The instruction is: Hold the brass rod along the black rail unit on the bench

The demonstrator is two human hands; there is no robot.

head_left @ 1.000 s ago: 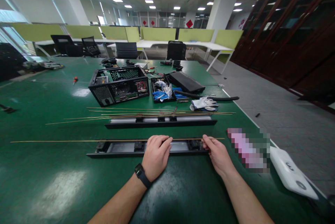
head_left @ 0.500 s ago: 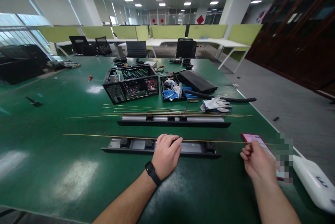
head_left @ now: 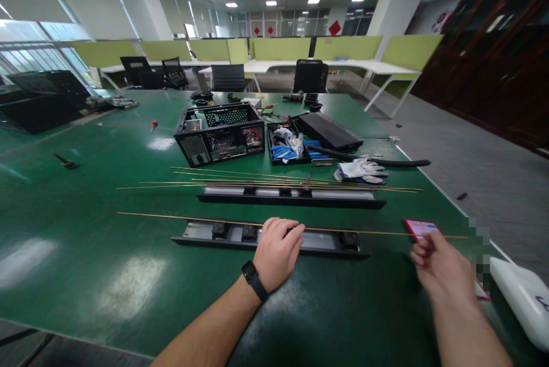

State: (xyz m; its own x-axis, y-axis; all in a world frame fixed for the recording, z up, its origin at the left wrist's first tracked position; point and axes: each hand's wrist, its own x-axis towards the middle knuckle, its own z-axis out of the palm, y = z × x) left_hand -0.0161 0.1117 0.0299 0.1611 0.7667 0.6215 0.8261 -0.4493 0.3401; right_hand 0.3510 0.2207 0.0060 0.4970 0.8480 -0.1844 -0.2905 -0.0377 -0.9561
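Note:
A long thin brass-coloured rod (head_left: 381, 233) lies lengthwise over the near black-and-silver rail (head_left: 330, 252). My right hand (head_left: 446, 267) pinches it near its right end, past the rail. My left hand (head_left: 278, 254), with a dark watch on the wrist, is curled over the rail's middle; what lies under the palm is hidden. Black blocks sit in the rail: a left one (head_left: 220, 230), one beside my left hand (head_left: 249, 232) and one near the right end (head_left: 348, 239). Behind lies a second rail (head_left: 291, 200), with several similar rods (head_left: 231, 183) along it.
A red-edged phone (head_left: 420, 226) lies beneath my right hand, with a white device (head_left: 521, 298) to its right. Farther back stand an open black metal case (head_left: 221, 132), a tray with gloves (head_left: 287, 147), another glove (head_left: 362, 170) and a black bar (head_left: 398, 163).
The rod has slid right with my right hand, and the leftmost block has shifted right along the near rail. My left hand stays on the rail. The whole view has shifted slightly.

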